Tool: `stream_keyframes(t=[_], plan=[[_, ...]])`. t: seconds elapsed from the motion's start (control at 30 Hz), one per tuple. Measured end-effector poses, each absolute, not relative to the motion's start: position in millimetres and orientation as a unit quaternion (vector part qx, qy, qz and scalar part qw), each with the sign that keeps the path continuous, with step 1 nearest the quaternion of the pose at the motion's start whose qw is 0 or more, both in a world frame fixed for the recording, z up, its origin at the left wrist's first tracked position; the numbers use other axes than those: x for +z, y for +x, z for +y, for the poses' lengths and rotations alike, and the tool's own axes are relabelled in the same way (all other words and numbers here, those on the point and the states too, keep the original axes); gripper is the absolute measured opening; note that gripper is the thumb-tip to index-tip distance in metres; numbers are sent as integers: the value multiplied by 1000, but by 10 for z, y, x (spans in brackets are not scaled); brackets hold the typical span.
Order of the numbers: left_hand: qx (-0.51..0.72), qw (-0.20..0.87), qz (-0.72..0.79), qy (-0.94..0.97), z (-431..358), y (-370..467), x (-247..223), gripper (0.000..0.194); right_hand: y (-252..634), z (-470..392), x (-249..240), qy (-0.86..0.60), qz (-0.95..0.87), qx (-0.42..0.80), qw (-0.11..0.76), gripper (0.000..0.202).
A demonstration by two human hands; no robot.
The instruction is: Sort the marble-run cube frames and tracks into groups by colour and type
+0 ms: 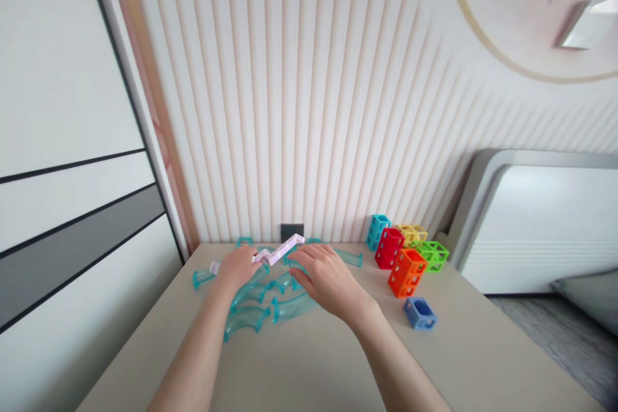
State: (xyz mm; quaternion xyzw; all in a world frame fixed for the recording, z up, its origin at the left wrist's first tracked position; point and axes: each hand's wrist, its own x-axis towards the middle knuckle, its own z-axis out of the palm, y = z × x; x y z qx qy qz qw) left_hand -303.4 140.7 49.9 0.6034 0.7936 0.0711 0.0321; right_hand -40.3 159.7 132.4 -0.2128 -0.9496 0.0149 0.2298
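Observation:
My left hand [235, 267] is closed on one end of a pale lilac zigzag piece [286, 250], which sticks out to the right from its fingers. My right hand [326, 273] is beside it with the fingers spread and bent, over the teal pieces, and no object shows in its grasp. Several see-through teal tube pieces [295, 307] lie spread on the table under and around both hands, some straight and some curved. A small pale piece [215, 268] lies just left of my left hand.
Open-frame blocks stand at the table's right: light blue [378, 232], red [389, 248], yellow [412, 234], green [431, 255] and orange [407, 273]. A blue block [420, 314] lies nearer. The beige table [299, 367] meets a ribbed wall with a black socket [292, 232].

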Motion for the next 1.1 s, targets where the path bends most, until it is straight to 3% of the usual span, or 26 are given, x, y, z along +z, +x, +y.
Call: stream_keyframes(t=[0.13,0.27,0.43,0.53,0.7,0.87,1.0,1.1], plan=[[58,44,791,607,1414,-3087,416,33,41,1738,1144,-325,-904,-37,275,28],[50,55,774,629,1391,-3074,420,30,762,1956,965,-533,-769,-113,334,41],[67,17,761,645,1361,-2826,605,28,1297,2094,804,-700,-675,-68,224,67],[100,-11,731,675,1293,-2466,729,28,1313,2122,729,-693,-695,-7,190,64],[220,-50,605,763,1008,-1873,648,26,1188,2060,752,-664,-716,-5,215,55],[289,-62,581,758,714,-1765,303,44,853,1825,873,-583,-722,-7,372,55],[364,-57,572,732,672,-1796,143,79,276,1531,810,-423,-744,229,464,60],[446,-36,576,684,703,-1817,97,76,-172,1328,705,-323,-747,380,440,57]])
